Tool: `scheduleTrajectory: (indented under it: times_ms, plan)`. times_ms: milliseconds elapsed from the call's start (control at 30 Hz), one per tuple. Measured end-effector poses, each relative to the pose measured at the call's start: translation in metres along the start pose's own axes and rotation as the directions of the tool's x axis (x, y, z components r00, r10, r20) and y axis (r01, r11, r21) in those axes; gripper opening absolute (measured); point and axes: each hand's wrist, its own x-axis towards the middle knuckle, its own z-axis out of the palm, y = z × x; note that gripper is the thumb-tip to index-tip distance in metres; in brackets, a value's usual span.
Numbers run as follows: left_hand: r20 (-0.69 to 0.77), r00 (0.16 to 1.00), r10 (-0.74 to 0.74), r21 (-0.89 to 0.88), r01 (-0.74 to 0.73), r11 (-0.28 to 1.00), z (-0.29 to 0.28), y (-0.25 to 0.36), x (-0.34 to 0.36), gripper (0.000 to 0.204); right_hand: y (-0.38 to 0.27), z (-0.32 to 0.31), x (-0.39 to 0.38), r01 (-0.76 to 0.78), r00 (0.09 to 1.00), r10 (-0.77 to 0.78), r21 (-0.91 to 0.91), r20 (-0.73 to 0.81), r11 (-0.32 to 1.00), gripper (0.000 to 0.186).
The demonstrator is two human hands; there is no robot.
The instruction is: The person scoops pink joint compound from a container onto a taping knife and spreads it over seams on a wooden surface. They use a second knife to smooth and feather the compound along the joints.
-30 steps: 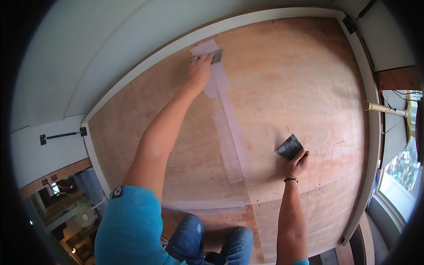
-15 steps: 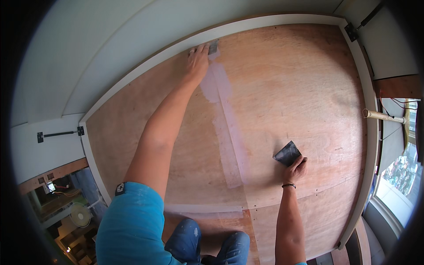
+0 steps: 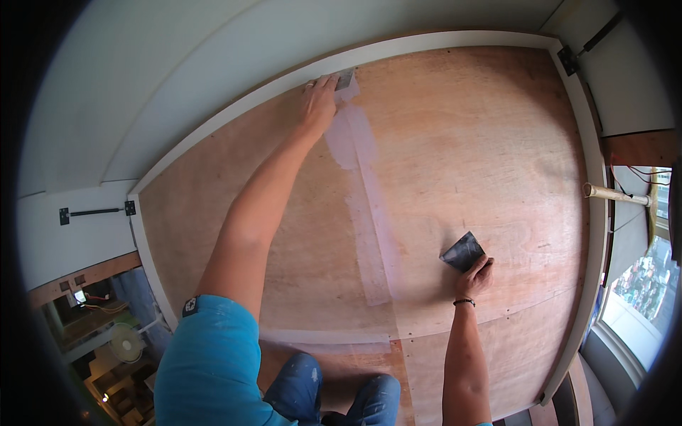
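Note:
My left hand (image 3: pixel 319 105) stretches to the far edge of a plywood panel (image 3: pixel 469 135), its fingers pressing a grey putty knife (image 3: pixel 345 79) flat against the wood beside the white rim. Pale pink-white filler (image 3: pixel 353 138) runs in a band from that blade back toward me, along a seam in the panel. On the right, my right hand (image 3: pixel 476 277) grips a second, dark square putty knife (image 3: pixel 462 252) by one corner. Its blade is tilted above or against the panel; I cannot tell whether it touches. Light smears mark the dark blade.
A white raised rim (image 3: pixel 398 48) borders the plywood. Black gas struts (image 3: pixel 97 211) are fixed at its left and right sides. At the right a pale tube (image 3: pixel 616 188) juts over the rim near a window. My knees (image 3: pixel 298 383) rest at the near edge; a fan (image 3: pixel 126 343) stands lower left.
The view has shifted slightly. My left hand and its putty knife remain at the far edge, with barely any movement. The right hand still holds its putty knife in about the same place.

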Motion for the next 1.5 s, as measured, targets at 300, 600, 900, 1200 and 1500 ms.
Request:
scheduleTrajectory:
  times_ms: [300,600,900,1200,1500]
  plan:
    - [-0.011,0.999,-0.044,0.069,0.045,0.997,0.022,0.002,0.003,0.072,0.007,0.004,0.000,0.025,0.999,-0.026,-0.020,-0.023,0.999,0.046]
    - [-0.053,0.998,-0.033,0.072,0.037,0.997,0.025,0.007,0.000,0.073,0.007,0.004,-0.001,0.020,1.000,-0.020,-0.012,-0.010,1.000,0.048]
    - [-0.032,0.998,-0.058,0.059,0.060,0.996,0.021,0.007,0.008,0.067,0.001,0.002,0.000,-0.009,1.000,0.009,-0.033,0.002,0.999,0.047]
    - [0.025,1.000,0.005,0.034,-0.006,0.999,0.010,0.056,-0.084,0.061,0.000,0.003,0.001,0.021,1.000,-0.021,-0.036,-0.008,0.999,0.044]
    - [-0.070,0.993,0.094,-0.112,-0.101,0.989,-0.024,0.037,-0.045,0.044,0.005,0.003,0.000,0.024,0.999,-0.025,-0.024,-0.027,0.999,0.046]
